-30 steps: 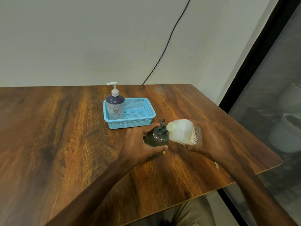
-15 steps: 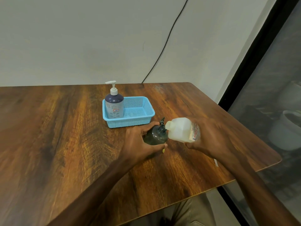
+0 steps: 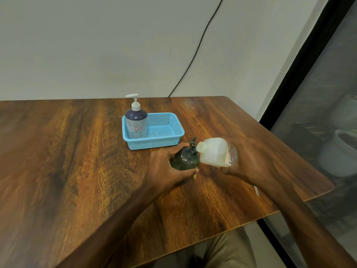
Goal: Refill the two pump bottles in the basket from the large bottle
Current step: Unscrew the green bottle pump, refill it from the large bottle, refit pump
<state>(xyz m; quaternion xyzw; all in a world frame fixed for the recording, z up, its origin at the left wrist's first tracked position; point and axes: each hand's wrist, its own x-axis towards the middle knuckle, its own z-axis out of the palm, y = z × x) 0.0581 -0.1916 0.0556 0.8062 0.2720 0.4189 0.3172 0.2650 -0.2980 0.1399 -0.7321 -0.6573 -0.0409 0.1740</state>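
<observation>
large bottle (image 3: 214, 151) tipped sideways — neck leftward, at dark pump bottle (image 3: 184, 158)

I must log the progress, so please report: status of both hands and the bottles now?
Left hand grips dark bottle on table. Right hand holds large bottle tilted, mouth at dark bottle's neck. Other pump bottle stands in basket. Nothing blocking.

Left hand (image 3: 166, 170): I gripped the dark bottle (image 3: 184, 160).
Right hand (image 3: 249, 163): I held the large bottle (image 3: 212, 151) tilted towards its neck.
Basket (image 3: 154, 144): held one pump bottle (image 3: 135, 122).
</observation>
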